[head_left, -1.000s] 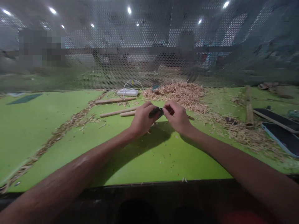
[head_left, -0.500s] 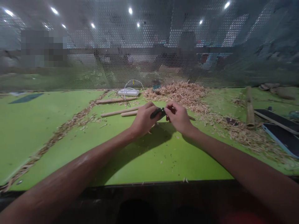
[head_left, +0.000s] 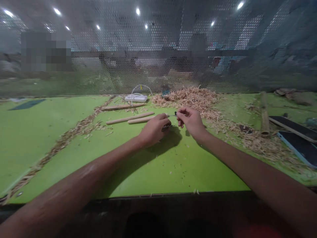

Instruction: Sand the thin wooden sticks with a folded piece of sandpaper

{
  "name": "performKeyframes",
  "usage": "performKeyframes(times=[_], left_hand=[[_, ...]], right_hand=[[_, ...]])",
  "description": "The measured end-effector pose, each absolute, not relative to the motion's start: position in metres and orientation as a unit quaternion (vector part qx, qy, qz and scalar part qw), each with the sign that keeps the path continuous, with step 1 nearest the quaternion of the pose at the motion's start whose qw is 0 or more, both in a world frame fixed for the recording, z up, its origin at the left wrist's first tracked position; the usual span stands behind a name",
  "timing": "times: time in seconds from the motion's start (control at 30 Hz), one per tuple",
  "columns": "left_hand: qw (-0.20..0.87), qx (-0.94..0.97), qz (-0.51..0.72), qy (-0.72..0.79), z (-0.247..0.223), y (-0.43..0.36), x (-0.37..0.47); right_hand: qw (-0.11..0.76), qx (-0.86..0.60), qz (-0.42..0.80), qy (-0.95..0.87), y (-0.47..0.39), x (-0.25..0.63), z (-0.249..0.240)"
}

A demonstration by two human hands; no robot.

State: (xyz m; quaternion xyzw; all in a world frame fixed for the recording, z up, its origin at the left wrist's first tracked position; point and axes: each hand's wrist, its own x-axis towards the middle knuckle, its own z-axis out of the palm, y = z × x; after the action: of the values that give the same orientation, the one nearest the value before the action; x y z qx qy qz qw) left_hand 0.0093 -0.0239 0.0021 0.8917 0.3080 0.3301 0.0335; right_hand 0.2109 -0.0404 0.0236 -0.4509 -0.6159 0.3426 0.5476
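Observation:
My left hand is low over the green table, its fingers curled round a dark object that is mostly hidden, so its kind is unclear. To the right, my right hand pinches a small black piece between thumb and fingertips, apart from the left hand. A thin pale streak runs left from that piece; I cannot tell what it is. Two smooth wooden sticks lie just beyond my left hand: one stick is fully visible, the other stick partly covered by the hand.
Wood shavings are heaped at the back and trail right. A white power strip with a cable sits behind a flat wooden strip. At right lie a bamboo piece and two phone-like slabs. Perforated mesh stands behind.
My hands have moved apart; both were together at the dark object. My left hand has lowered with it, while my right hand now pinches a small black piece away from it.

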Motion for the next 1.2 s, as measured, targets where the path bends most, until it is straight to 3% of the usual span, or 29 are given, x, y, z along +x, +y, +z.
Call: performKeyframes(times=[0.2, 0.53, 0.83, 1.2], left_hand=[[0.114, 0.893, 0.269, 0.342, 0.016, -0.035, 0.012], [0.087, 0.845, 0.41, 0.332, 0.004, -0.025, 0.01], [0.078, 0.835, 0.441, 0.32, 0.004, -0.022, 0.009], [0.243, 0.802, 0.413, 0.358, 0.006, -0.021, 0.011]], right_hand=[[0.512, -0.464, 0.443, -0.572, -0.046, 0.208, 0.028], [0.482, -0.461, 0.485, -0.565, -0.042, 0.207, 0.021], [0.456, -0.455, 0.409, -0.646, -0.048, 0.206, 0.018], [0.434, -0.41, 0.245, -0.764, -0.05, 0.21, 0.012]])
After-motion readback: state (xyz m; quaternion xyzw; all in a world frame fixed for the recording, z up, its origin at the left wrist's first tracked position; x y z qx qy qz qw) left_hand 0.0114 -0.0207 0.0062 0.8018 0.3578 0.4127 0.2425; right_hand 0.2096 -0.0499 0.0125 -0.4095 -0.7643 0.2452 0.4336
